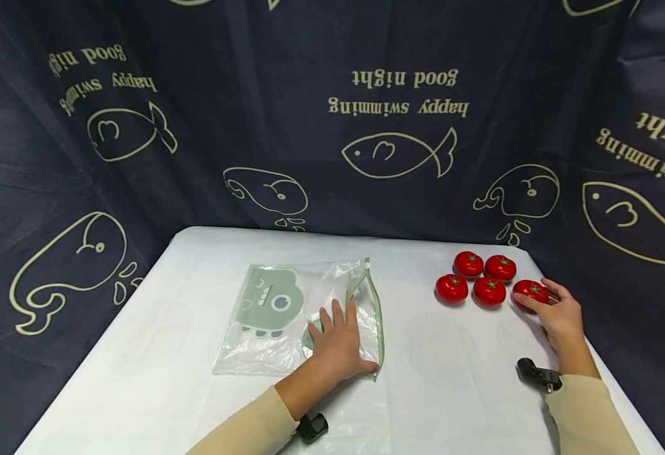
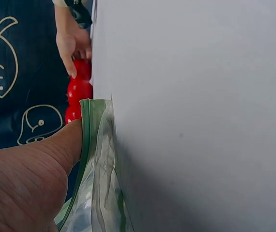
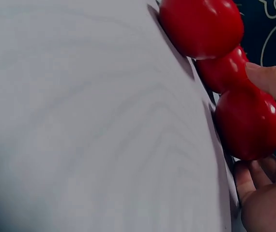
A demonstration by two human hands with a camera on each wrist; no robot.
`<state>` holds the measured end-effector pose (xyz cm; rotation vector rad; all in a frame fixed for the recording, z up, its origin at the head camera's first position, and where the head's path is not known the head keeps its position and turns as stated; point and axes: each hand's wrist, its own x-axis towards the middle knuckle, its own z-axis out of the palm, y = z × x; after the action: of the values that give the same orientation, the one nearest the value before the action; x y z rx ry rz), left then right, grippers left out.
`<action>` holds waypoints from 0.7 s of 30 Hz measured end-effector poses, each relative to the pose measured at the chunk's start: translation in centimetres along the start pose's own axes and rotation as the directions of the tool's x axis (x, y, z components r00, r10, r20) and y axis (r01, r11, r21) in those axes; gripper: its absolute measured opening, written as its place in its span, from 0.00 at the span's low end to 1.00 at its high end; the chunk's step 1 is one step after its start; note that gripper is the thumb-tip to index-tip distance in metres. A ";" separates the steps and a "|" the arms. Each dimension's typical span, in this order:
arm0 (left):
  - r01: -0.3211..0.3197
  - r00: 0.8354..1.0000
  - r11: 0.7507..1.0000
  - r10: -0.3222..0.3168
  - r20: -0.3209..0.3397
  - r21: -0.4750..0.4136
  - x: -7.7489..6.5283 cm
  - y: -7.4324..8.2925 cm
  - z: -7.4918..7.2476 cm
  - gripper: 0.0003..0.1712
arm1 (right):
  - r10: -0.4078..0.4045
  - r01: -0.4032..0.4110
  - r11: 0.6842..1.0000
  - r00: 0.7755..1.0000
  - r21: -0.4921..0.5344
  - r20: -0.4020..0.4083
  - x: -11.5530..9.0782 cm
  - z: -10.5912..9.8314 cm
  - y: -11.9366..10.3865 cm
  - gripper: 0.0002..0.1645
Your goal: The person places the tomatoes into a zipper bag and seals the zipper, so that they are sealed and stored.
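Right fingers (image 1: 557,289) curve around the rightmost tomato (image 1: 531,288).

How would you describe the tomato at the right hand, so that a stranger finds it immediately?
On the white table, look right of the clear bag to the cluster of five red tomatoes. The wanted tomato sits at the right end; it alone has the right hand around it.

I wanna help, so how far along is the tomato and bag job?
Done: the bag is laid out on the table, and its green edge looks parted.

In hand: the left hand rests on the bag, and the right hand grips one tomato.

Left: probably bagging all five, since four other tomatoes sit on the table and none shows inside the bag.
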<state>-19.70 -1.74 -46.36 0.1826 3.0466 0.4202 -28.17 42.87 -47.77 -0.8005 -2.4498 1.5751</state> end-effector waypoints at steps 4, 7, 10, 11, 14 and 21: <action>-0.002 1.000 1.000 0.002 -0.001 -0.004 -0.1 0.0 0.0 0.81 | 0.003 -0.002 1.000 0.999 -0.004 0.038 0.5 -0.3 0.1 0.65; -0.005 1.000 1.000 0.005 -0.005 -0.012 -0.1 0.0 0.0 0.81 | 0.003 -0.003 1.000 0.999 -0.004 0.051 0.9 -0.4 0.3 0.67; -0.008 1.000 1.000 0.008 -0.008 -0.015 -0.1 0.0 -0.1 0.81 | 0.015 -0.015 1.000 0.998 0.005 0.054 1.2 -0.6 0.4 0.70; -0.009 1.000 1.000 0.009 -0.010 -0.016 -0.1 0.0 -0.1 0.81 | 0.019 -0.019 1.000 0.998 0.008 0.055 1.3 -0.6 0.5 0.70; -0.008 1.000 1.000 0.008 -0.010 -0.014 -0.1 0.0 -0.1 0.81 | 0.026 -0.027 1.000 0.998 0.009 0.057 1.5 -0.7 0.6 0.72; -0.007 1.000 1.000 0.007 -0.013 -0.014 -0.2 0.1 -0.2 0.80 | 0.031 -0.031 1.000 0.998 0.005 0.060 1.4 -0.7 0.6 0.72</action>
<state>-19.55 -1.75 -46.17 0.1913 3.0555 0.4441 -28.86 44.36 -48.26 -0.8058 -2.4846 1.6391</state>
